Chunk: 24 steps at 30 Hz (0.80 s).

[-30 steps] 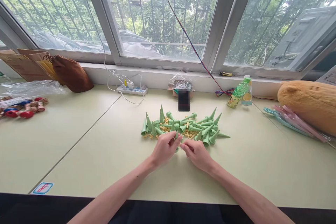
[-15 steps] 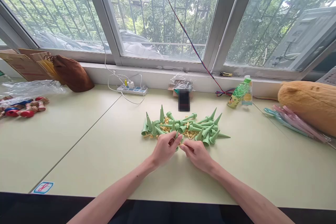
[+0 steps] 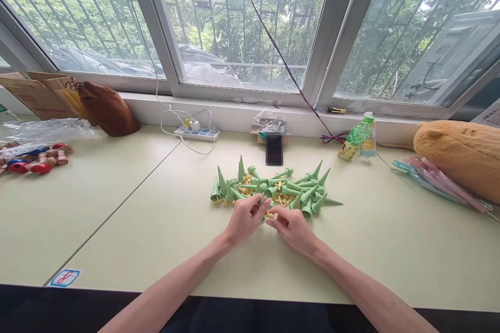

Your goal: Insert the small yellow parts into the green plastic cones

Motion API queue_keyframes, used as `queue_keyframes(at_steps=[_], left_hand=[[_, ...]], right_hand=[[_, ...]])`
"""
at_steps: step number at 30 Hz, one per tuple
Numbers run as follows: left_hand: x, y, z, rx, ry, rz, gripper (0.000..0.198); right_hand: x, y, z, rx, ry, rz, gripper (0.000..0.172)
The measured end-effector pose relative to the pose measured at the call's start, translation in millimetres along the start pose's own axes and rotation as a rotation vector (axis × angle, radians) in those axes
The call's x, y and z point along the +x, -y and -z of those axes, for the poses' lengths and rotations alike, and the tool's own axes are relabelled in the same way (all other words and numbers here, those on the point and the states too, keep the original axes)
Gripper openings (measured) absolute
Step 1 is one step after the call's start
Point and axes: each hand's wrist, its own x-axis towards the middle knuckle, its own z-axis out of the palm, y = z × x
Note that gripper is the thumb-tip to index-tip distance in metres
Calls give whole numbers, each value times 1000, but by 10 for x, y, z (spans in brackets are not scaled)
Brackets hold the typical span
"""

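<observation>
Table (image 3: 156, 229): peg (image 3: 269, 215) could drop

At six o'clock of the pile (image 3: 308, 191), our left hand (image 3: 244, 217) pinches a cone (image 3: 262, 199). Our right hand (image 3: 295, 228) holds its fingertips apart beside the peg; a slack left pinch might free it.

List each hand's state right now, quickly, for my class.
Left hand: closed, holding a green cone-shaped piece.
Right hand: fingertips at a small yellow piece; whether they grip it cannot be told.
</observation>
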Motion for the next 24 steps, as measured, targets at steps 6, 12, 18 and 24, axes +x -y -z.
queue_keyframes(at_steps=[6,12,18,24], left_hand=[[-2,-20,11,-30,27,-25,39],[-14,24,1,-42,20,-73,38],[-2,-5,-3,-46,6,-46,39],[15,-34,13,-55,-7,-2,39]], right_hand=[[9,7,-4,-16,-9,36,41],[8,3,-3,-83,6,47,51],[8,8,1,-45,-4,-11,45],[-1,-18,-3,3,3,-17,23]])
